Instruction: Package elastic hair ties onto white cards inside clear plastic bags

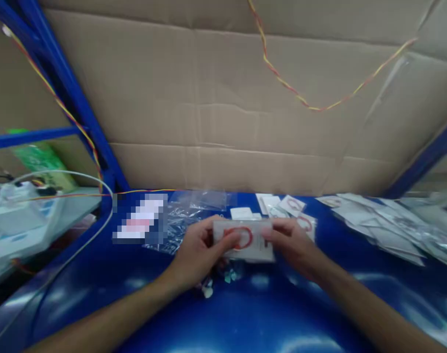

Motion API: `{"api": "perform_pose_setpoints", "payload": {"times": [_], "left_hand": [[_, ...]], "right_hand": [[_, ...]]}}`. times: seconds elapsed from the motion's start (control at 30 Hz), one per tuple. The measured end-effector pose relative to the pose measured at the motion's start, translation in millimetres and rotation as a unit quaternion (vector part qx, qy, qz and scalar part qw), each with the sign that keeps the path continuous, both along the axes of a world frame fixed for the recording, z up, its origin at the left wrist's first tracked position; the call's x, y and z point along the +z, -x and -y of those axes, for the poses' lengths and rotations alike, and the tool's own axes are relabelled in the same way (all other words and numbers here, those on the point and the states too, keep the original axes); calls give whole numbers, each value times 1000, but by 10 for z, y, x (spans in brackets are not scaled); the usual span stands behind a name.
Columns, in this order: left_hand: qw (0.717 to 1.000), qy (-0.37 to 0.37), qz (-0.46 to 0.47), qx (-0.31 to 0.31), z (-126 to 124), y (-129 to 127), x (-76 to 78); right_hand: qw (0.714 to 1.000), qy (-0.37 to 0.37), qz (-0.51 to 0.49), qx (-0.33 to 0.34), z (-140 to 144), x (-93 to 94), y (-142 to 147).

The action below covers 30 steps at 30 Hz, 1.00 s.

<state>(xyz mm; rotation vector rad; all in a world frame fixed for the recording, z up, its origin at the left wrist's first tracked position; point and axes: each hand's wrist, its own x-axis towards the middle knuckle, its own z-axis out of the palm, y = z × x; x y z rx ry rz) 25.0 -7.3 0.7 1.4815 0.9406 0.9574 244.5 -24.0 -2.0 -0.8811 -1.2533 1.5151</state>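
A white card (260, 252) with a red ring-shaped bracelet or cord on its face is held up between both hands, apparently in a clear sleeve. My left hand (197, 250) grips its left side, the thumb lying across the red ring (247, 238). On the right edge, my right hand (293, 242) pinches the card between thumb and fingers. Below the card, small shiny pieces in pale and teal tones (229, 276) lie on the blue table (223, 323). Behind it are several similar white cards (293, 203), partly hidden by the hands.
Clear plastic bags (168, 228) lie left of the hands. A spread pile of white cards in sleeves (381, 225) covers the right side. Cardboard (223, 98) walls the back, with a red-yellow twisted wire (308, 105) hanging down. A white cable (106, 215) crosses the left edge.
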Motion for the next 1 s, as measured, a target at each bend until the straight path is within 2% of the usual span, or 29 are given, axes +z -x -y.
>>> {"api": "perform_pose_setpoints", "payload": {"times": [0.17, 0.33, 0.47, 0.63, 0.73, 1.0], "left_hand": [[1000, 2, 15, 12, -32, 16, -34], [1000, 8, 14, 19, -29, -3, -14], [1000, 3, 17, 15, -33, -7, -1], [998, -3, 18, 53, -111, 42, -24], [997, -19, 14, 76, -160, 66, -33], [998, -29, 12, 62, -93, 38, -16]], "right_hand": [[995, 54, -75, 26, -26, 55, -10], [999, 25, -9, 39, -17, 26, -44], [1000, 0, 7, -1, -30, -34, -42], [993, -28, -58, -103, -88, 18, -75], [992, -30, -72, -95, -99, 80, -108], [997, -2, -45, -70, -57, 77, -73]]}}
